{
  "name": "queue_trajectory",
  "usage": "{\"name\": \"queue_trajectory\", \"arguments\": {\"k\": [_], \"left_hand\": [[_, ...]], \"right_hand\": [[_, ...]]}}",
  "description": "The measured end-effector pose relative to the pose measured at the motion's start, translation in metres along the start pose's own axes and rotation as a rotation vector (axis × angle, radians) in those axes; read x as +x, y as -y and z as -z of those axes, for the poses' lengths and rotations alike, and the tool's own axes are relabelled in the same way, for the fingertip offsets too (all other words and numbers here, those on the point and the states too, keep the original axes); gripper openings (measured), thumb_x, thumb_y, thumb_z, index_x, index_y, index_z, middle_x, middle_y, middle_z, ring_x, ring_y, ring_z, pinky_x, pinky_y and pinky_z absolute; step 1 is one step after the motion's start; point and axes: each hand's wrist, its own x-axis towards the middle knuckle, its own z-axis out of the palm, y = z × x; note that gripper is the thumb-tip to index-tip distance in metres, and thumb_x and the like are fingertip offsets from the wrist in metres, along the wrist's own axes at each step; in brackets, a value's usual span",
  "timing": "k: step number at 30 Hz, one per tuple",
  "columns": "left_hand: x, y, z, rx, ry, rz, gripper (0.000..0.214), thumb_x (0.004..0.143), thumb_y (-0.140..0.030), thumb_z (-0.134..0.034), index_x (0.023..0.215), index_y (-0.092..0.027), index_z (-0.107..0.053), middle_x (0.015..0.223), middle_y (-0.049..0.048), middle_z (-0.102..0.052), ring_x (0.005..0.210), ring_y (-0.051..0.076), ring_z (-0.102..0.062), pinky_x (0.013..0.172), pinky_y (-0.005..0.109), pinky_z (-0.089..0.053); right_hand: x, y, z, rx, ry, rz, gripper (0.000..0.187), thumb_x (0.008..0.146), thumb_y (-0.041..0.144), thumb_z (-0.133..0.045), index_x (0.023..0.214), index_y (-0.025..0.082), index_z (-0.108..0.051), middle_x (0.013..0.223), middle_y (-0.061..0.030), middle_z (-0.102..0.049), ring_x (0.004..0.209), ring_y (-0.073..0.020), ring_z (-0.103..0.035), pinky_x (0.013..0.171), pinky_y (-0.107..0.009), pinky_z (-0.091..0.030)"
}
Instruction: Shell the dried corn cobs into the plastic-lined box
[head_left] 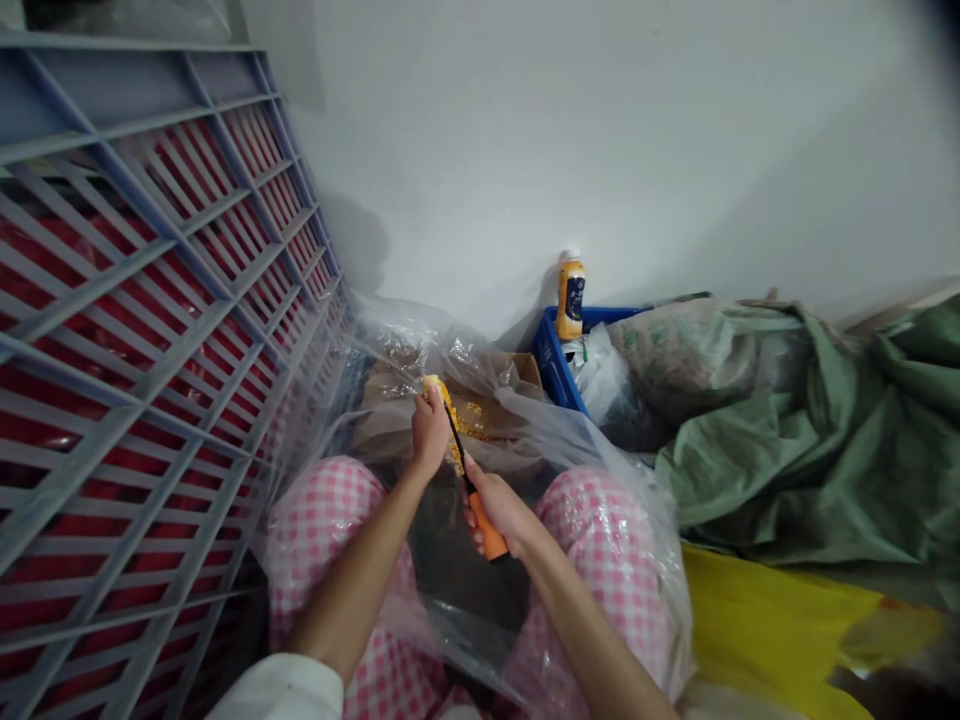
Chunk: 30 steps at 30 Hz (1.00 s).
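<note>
Left of the corn cob [441,420] stands a tall grey-blue slatted crate [154,330] with red contents behind its bars, close beside the person's left arm. Beyond the cob are a white wall [600,150] and, up and to the right, a blue plastic crate [556,362] with a bottle with an orange label [571,298] standing at its corner and a white plastic bag [604,378] inside. Further right of the cob lie a bulging green woven sack [795,450] and a yellow plastic bag [772,630]. Below it, a transparent plastic sheet [480,620] drapes over pink gingham trousers [330,540]. Both forearms reach inward from the knees. The left hand [430,430] is closed around the cob, holding it upright and slightly tilted, while the right hand [496,508] clenches an orange-handled knife [489,530], its dark blade running along the cob. The cob is yellow, with its kernels partly cut away, and loose kernels [471,420] lie just beside it on brown paper.
</note>
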Motion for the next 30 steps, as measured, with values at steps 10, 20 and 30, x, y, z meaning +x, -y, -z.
{"name": "queue_trajectory", "arguments": {"k": [10, 20, 30], "left_hand": [[-0.002, 0.0, -0.001, 0.037, 0.041, 0.049, 0.055, 0.093, -0.051, -0.019, 0.104, -0.011, -0.056, 0.101, 0.0254, -0.067, 0.099, 0.033, -0.065, 0.077, 0.038, -0.046], [-0.002, 0.003, -0.006, 0.023, 0.043, 0.067, 0.057, 0.092, -0.053, -0.018, 0.1, -0.013, -0.058, 0.1, 0.0239, -0.067, 0.099, 0.033, -0.064, 0.078, 0.039, -0.046], [0.005, 0.006, -0.011, -0.144, 0.105, 0.083, 0.062, 0.09, -0.059, -0.017, 0.094, -0.017, -0.061, 0.097, 0.0181, -0.069, 0.099, 0.03, -0.065, 0.079, 0.036, -0.047]], "right_hand": [[-0.004, 0.018, 0.013, -0.102, -0.003, -0.062, 0.047, 0.096, 0.053, -0.027, 0.065, 0.02, -0.04, 0.035, 0.0057, -0.041, 0.025, -0.0092, -0.038, 0.027, -0.019, -0.037], [0.005, 0.014, 0.012, -0.386, -0.175, 0.054, 0.045, 0.095, 0.05, -0.033, 0.063, 0.02, -0.043, 0.035, 0.0033, -0.04, 0.025, -0.0126, -0.042, 0.028, -0.023, -0.037], [0.003, 0.019, 0.025, 0.025, 0.129, -0.037, 0.05, 0.095, 0.058, -0.023, 0.065, 0.02, -0.039, 0.038, 0.0064, -0.038, 0.026, -0.0078, -0.034, 0.029, -0.018, -0.032]]}}
